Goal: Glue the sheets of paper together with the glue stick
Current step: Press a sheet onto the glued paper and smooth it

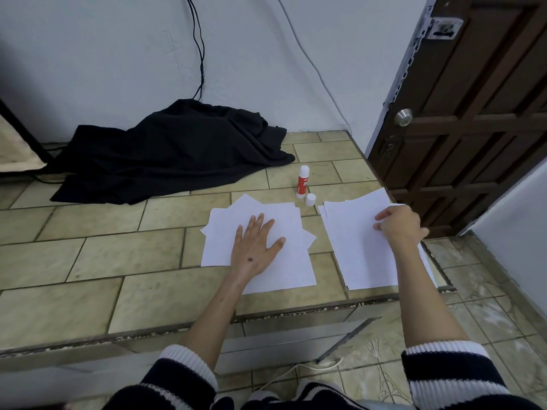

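Two piles of white paper lie on a tiled platform. My left hand point(257, 247) rests flat, fingers spread, on the left pile point(284, 261), whose sheets are fanned at different angles. My right hand point(399, 224) pinches the far right edge of the top sheet of the right pile point(355, 247). Behind the gap between the piles a red-and-white glue stick point(302, 182) stands upright without its cap. The white cap point(310, 199) sits just in front of it.
A crumpled black cloth point(177, 149) lies at the back left against the wall, with cables hanging above it. A dark wooden door point(473, 113) stands at the right. The platform's front edge point(266, 316) drops to a lower tiled floor.
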